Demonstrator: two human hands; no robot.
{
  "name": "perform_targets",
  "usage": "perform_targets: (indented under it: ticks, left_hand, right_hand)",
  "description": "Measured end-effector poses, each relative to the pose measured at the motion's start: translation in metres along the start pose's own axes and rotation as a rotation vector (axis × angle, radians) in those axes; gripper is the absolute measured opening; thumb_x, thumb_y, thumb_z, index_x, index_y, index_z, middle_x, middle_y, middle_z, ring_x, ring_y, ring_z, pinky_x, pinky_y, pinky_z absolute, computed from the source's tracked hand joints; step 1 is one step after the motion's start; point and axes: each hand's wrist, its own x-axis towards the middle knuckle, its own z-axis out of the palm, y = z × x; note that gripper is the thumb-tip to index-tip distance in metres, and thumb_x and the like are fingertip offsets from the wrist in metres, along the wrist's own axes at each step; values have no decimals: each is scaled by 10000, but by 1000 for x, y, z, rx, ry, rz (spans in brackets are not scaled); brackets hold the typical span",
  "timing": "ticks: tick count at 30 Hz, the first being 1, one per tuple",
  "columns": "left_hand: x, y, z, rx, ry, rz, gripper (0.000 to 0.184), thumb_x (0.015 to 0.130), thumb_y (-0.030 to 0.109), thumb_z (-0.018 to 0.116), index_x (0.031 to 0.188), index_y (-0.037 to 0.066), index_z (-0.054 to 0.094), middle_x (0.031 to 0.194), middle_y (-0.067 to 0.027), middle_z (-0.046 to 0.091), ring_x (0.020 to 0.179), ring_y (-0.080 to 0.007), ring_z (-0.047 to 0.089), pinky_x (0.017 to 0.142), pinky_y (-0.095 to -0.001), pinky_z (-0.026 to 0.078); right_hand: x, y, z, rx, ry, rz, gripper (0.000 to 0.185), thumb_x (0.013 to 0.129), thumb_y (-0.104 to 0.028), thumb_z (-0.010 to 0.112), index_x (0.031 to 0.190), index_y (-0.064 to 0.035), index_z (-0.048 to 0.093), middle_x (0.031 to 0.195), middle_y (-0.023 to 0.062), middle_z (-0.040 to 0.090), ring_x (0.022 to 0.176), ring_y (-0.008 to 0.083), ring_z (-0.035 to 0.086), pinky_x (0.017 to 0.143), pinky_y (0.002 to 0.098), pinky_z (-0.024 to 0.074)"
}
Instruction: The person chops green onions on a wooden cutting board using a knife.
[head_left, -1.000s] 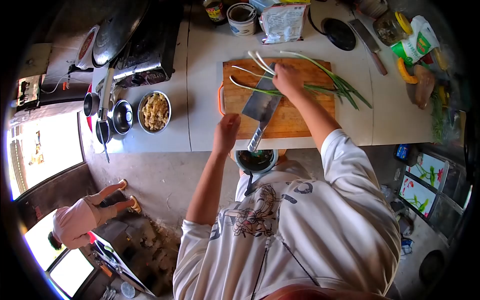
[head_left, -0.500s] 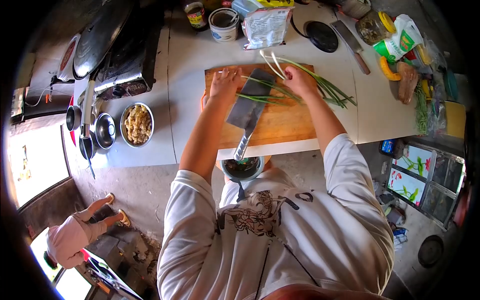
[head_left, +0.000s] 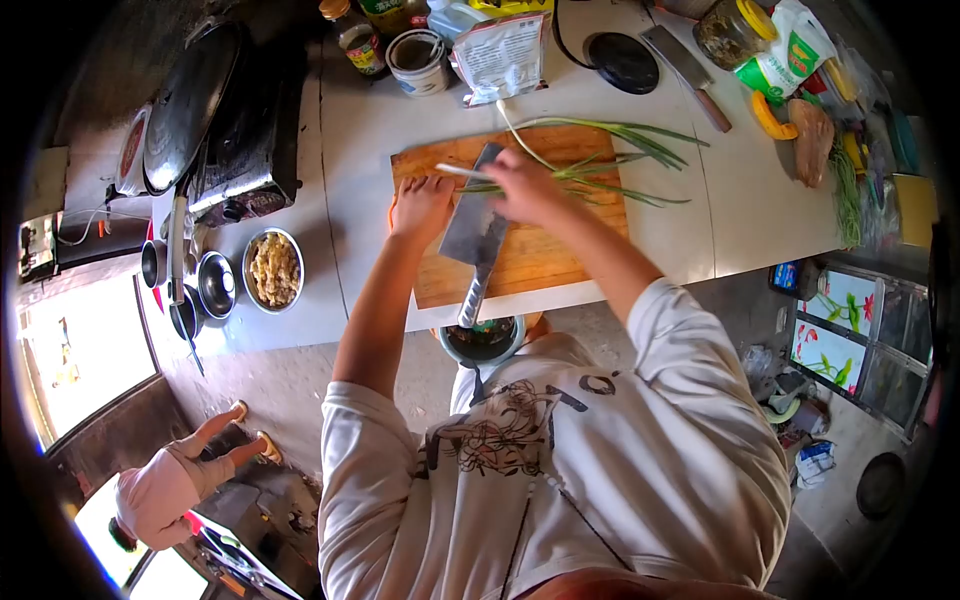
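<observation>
A wooden cutting board point(head_left: 540, 270) lies on the counter with a cleaver point(head_left: 466, 232) flat on it, handle toward me. At the board's left edge, my left hand point(head_left: 424, 205) is closed around scallions whose green leaves show beside its fingers. My right hand point(head_left: 525, 187), somewhat blurred, is above the cleaver and closed on a scallion point(head_left: 462, 172) with its white end pointing left. More scallions point(head_left: 640, 145) lie across the board's right side, their green tops reaching past its edge. One white stalk point(head_left: 515, 130) sticks out beyond the far edge.
A bowl of chopped food point(head_left: 273, 270), small metal bowls point(head_left: 216, 285) and a stove point(head_left: 250, 160) are at left. Behind the board stand a bag point(head_left: 503, 60) and a jar point(head_left: 418, 62). A second cleaver point(head_left: 680, 62) lies at right. Another person point(head_left: 165, 490) is at lower left.
My right hand has moved left across the board with a scallion, toward my left hand. My left hand has shifted slightly down and left. The camera view has shifted slightly.
</observation>
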Motion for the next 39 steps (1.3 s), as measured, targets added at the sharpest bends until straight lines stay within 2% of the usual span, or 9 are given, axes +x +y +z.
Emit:
perform_targets:
  ticks: [8,11,14,22,24,25,27,34,39]
  left_hand:
    - [-20,40,-61,27,419,-293,364,783,183,624,1114,68,524,1127,-125,546,1061,-255,517,943,-384,356]
    - [-37,46,-36,-546,578,-489,560,805,187,638,1271,10,382,1171,-164,508,1063,-255,499,956,-351,359]
    - [-38,73,-42,-1709,178,-583,371,888,230,568,1154,-19,497,1088,-82,577,1032,-165,500,868,-279,384]
    - [-67,33,-149,-1651,899,-441,262,939,268,417,928,26,516,859,-71,539,760,-218,574,838,-477,462]
    - [-77,43,-222,-1387,1149,-736,241,932,232,410,981,11,493,768,-55,497,614,-140,498,660,-366,533]
    - [-100,30,-236,-872,1005,-572,281,937,258,413,1025,0,483,654,-24,455,545,-107,446,518,-273,481]
    - [-125,22,-267,-1201,1069,-253,335,956,275,382,1027,-31,500,564,28,340,467,-56,312,417,-205,277]
    - [-171,29,-240,-562,487,-694,272,907,214,529,1115,42,562,690,7,528,545,-40,381,462,-202,286]
    - [-156,61,-220,-265,162,-542,258,933,198,450,1104,26,536,863,-182,592,693,-326,595,595,-395,459]
  right_hand:
    - [-3,-34,23,-252,269,60,73,782,-127,579,781,-76,526,749,101,575,742,285,522,679,402,433]
    - [-5,-52,-1,-224,320,50,74,784,-105,562,775,-74,496,729,109,569,743,286,520,657,408,423]
    - [-14,-77,5,-131,314,-189,103,752,-108,594,844,-75,561,802,97,579,756,285,541,677,385,440]
    - [-42,15,-11,-407,301,257,192,760,-145,587,951,-126,596,875,69,580,833,275,546,702,411,452]
    - [-53,60,-1,-598,174,372,214,770,-191,579,974,-124,581,911,77,582,864,289,552,743,454,435]
    - [-56,80,2,-615,63,379,227,780,-197,572,996,-127,570,946,87,577,885,296,553,757,464,429]
    - [-47,112,-10,-628,-188,524,252,806,-213,549,1045,-134,543,1012,111,563,931,307,551,771,473,428]
    - [-27,86,-52,-363,138,720,348,810,-327,568,1038,-73,500,965,181,603,894,316,588,703,477,472]
    - [-80,-44,42,-79,-202,356,862,772,-554,576,1373,-38,235,925,183,622,811,324,625,686,470,482]
